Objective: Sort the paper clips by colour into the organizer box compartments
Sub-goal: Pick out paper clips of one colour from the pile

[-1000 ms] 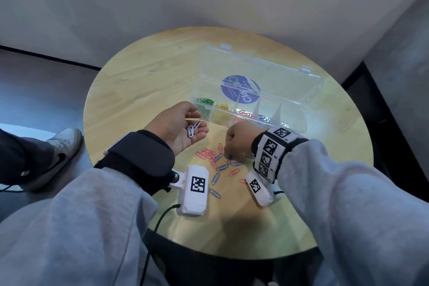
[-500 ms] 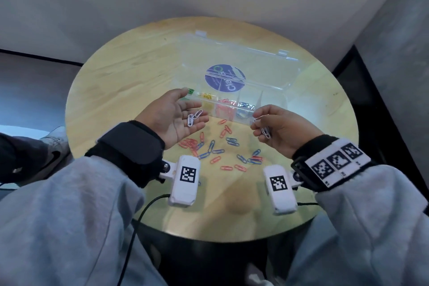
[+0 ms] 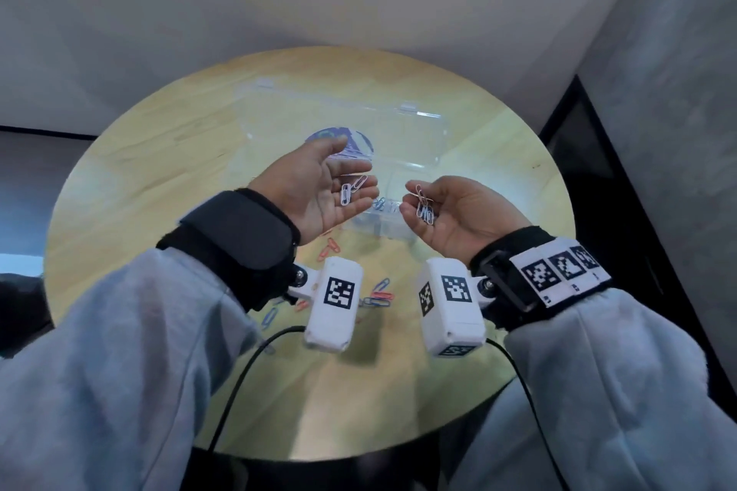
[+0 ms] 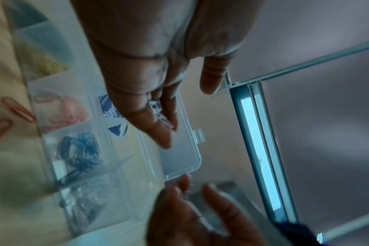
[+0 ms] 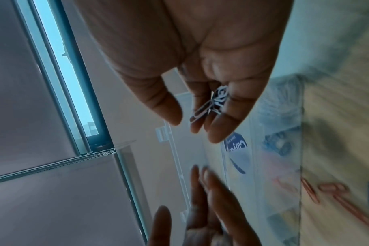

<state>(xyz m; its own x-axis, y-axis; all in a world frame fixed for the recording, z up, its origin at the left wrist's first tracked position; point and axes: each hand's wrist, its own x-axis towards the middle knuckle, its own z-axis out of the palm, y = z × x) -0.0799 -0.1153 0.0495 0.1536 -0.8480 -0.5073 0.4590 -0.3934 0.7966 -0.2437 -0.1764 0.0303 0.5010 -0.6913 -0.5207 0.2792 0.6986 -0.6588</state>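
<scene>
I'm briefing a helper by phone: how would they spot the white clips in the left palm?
Above the round wooden table, find the left hand held palm up before the clear organizer box. Two white clips lie loose on its palm, unlike the right hand's pinched bunch.

My head camera looks steeply down on the organizer box (image 3: 402, 139) from above and nearer me; both wrist cameras sit close, facing past fingers, sharing that box (image 4: 179, 158) (image 5: 232, 166).

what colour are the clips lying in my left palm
White clips, best seen in the head view.
</scene>
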